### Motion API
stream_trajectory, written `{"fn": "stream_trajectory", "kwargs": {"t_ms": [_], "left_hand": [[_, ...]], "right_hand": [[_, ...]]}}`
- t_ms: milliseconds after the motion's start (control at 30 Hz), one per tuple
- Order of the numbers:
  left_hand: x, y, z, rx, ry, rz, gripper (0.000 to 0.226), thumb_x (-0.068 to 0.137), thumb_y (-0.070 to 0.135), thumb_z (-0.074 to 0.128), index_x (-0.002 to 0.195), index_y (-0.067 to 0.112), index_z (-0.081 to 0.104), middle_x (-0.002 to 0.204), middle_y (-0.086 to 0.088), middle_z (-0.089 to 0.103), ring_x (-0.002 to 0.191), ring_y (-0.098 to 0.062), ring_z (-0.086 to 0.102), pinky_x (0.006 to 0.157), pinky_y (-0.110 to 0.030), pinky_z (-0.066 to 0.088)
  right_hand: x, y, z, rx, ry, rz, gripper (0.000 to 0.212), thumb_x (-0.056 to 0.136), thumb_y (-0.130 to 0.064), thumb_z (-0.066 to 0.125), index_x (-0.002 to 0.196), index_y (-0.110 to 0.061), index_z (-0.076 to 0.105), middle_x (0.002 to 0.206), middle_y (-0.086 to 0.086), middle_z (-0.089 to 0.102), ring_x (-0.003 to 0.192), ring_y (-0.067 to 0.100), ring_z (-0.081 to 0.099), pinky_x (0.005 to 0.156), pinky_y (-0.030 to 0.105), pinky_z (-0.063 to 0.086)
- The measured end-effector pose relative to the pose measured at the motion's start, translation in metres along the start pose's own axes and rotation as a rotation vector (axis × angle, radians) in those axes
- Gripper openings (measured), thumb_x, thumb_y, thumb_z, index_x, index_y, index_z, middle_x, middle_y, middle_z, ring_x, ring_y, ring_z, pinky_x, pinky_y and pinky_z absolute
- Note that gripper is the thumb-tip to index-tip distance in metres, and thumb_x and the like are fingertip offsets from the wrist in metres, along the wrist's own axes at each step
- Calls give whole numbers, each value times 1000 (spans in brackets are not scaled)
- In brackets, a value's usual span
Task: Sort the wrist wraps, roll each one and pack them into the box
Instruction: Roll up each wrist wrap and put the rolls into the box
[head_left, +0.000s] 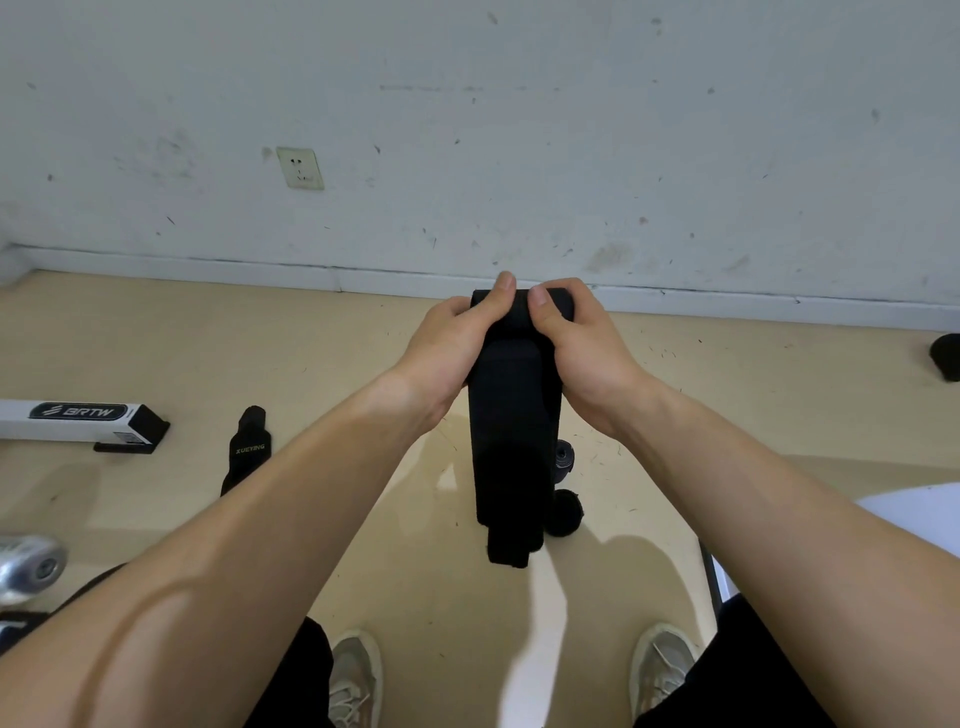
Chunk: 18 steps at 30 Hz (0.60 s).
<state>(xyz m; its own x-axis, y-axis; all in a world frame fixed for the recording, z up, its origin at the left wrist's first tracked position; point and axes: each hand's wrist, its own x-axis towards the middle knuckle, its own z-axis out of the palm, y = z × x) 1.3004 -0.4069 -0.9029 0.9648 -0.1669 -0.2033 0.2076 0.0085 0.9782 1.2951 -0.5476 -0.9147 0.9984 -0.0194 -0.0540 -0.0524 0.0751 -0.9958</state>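
Item in hand: long black fabric wrist wrap (514, 415), held in the air above the beige floor (260, 338), in front of the person's knees. Left hand (457, 338) and right hand (576, 343) grip its upper end from either side. The fingers (501, 296) are curled round the folded top edge, with both thumbs pressing on it side by side, almost touching. Long axis: vertical in the view. The strap hangs straight down from the hands, and its narrower tail is the lowest part, free and touching nothing that can be seen. Both hands are equally near, and the whole unrolled length lies below the fingers, so the roll probably has to travel down the strap from the top. Step judged: start of rolling, with at most one turn made. On the floor just right of the hanging strap are two small black rolled wraps (563, 512), one partly hidden behind it. A flat black wrap with pale lettering (248, 447) lies unrolled to the left. A long white carton with a black end (78, 418), probably the box, lies at the far left, well apart from the hands.
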Motion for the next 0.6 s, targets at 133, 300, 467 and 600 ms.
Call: {"fn": "stream_trajectory", "kwargs": {"t_ms": [133, 300, 467, 600], "left_hand": [[2, -2, 0, 28, 65, 44, 55, 91, 52, 70, 119, 4, 69, 113, -13, 77, 105, -28, 76, 102, -51, 56], [2, -2, 3, 50, 124, 63, 34, 100, 36, 68, 116, 6, 68, 112, -13, 76, 102, -27, 75, 99, -48, 58], [-2, -3, 6, 60, 123, 86, 29, 98, 28, 72, 118, 8, 66, 112, -12, 76, 102, -26, 75, 98, -47, 59], [-2, -1, 3, 43, 95, 76, 55, 81, 49, 77, 118, 10, 69, 111, -7, 78, 103, -23, 76, 102, -46, 57]], "right_hand": [[0, -1, 0, 9, -7, 3, 12, 105, -27, 55, 109, -16, 58, 108, 6, 68, 100, 20, 68, 91, 40, 56], [1, -4, -1, 22, 16, 88, 27, 101, -42, 56, 110, -17, 59, 102, -5, 69, 94, 12, 70, 85, 34, 54], [5, -3, -3, -55, -11, 63, 53, 98, -55, 56, 119, -8, 65, 111, 8, 76, 102, 22, 74, 92, 42, 57], [4, -4, -3, -3, -6, 26, 59, 92, -54, 58, 121, -3, 63, 115, 12, 74, 106, 25, 73, 101, 49, 54]]}}
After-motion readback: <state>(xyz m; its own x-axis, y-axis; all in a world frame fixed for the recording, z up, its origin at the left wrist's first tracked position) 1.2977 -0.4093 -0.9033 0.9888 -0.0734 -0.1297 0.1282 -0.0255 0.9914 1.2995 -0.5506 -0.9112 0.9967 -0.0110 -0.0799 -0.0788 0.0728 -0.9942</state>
